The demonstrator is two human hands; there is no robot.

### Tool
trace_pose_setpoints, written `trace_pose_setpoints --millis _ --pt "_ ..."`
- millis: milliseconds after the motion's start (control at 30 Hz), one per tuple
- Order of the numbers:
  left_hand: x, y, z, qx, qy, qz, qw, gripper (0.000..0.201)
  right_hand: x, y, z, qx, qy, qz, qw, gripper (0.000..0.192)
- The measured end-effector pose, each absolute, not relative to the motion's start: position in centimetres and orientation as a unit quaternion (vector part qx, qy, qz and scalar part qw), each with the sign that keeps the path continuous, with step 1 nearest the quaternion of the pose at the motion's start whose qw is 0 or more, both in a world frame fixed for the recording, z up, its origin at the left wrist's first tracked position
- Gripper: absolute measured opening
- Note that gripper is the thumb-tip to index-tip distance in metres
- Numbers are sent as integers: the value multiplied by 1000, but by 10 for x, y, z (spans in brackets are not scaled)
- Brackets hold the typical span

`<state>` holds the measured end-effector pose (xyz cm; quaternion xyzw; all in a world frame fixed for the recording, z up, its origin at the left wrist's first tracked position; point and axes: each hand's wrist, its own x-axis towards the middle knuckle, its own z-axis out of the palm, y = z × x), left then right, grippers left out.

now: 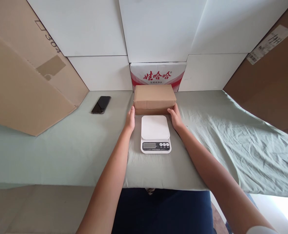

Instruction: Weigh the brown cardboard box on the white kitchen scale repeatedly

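Left hand (130,120), right hand (175,117): fingers pressed on brown box (155,97) ends. Behind: carton (157,76) reading "娃哈哈".

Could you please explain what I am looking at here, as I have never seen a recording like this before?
There is no machine: this is one picture from a camera worn on a person's head, looking forward and down at their own bare arms. The left hand and right hand rest against the two ends of a closed brown cardboard box; whether it is lifted cannot be told. Just in front of it stands a white digital kitchen scale with nothing on its plate. Everything lies on a pale green cloth. A black phone lies to the left, and a red-and-white printed carton stands behind the box.
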<state>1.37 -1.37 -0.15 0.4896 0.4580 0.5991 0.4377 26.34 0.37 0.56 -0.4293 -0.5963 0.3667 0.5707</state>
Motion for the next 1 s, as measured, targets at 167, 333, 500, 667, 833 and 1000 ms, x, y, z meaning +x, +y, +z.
trace_pose_setpoints --millis 167,333,500,667,833,1000 --pt "14 -15 -3 497 453 597 438 80 260 -2 12 -436 -593 362 571 57" --pt "13 -19 0 511 449 598 423 76 258 0 8 -445 -584 360 575 56" --pt "11 -28 8 519 449 601 411 76 253 -2 13 -416 -592 346 597 62" --pt "14 -52 24 530 446 612 383 77 250 -26 34 -399 -613 327 598 68" --pt "17 -98 35 547 420 618 378 76 254 -69 36 -392 -625 320 595 70" --pt "20 -151 25 549 416 606 398 81 261 -108 21 -401 -616 348 582 66"
